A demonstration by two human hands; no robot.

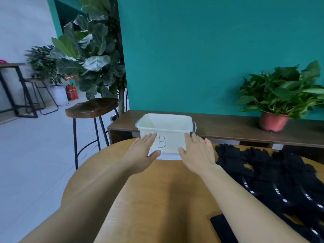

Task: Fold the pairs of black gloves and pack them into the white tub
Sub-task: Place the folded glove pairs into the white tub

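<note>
Fingers [150, 136] of L hand [142, 151] & R hand [198, 153] are straight and spread wide, flanking white tub [172, 139] at far end of bench [166, 190], seemingly touching its walls, gripping nothing. Tub looks empty; black gloves [273, 172] lie unfolded just R of it. Risk: light tub skids or tips if the 2 hands push unevenly.

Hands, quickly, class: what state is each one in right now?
Left hand: open, fingers straight, at the tub front, gripping nothing.
Right hand: open, fingers straight, at the tub front too.
</note>
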